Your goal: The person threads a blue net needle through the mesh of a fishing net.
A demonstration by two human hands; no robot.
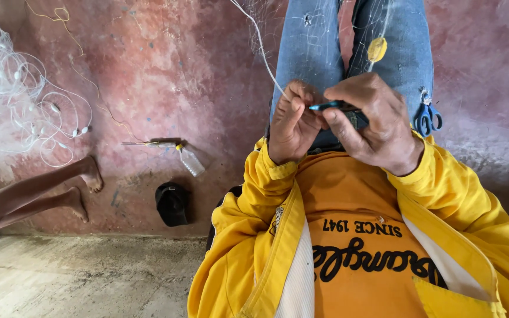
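Setting: a worn reddish floor (166,70) filled most of the view, with a strip of pale bare concrete (78,277) nearest the camera on the left.
Wearer: a yellow jacket (254,235) over an orange shirt lay closest, with jeans-clad legs (310,47) stretched away, so the lap served as the work rest.
Left hand (293,126): its grip was pinched together on a thin white line (261,50), seemingly to keep that strand taut.
Right hand (378,123): its grip was clamped on a slim dark netting needle (332,106), its tip meeting the left fingers, apparently so the two could work at one point.
Net: fine mesh (319,23) draped over the legs, within reach; a yellow float (376,49) rested on it.
Scissors (426,116): blue-handled, lying by the right leg, handy.
Left side: a dark cap (172,203) and a clear bottle (191,160) lay on the floor; another person's bare feet (86,182) rested nearby.
Far left: heaped white net (13,88).
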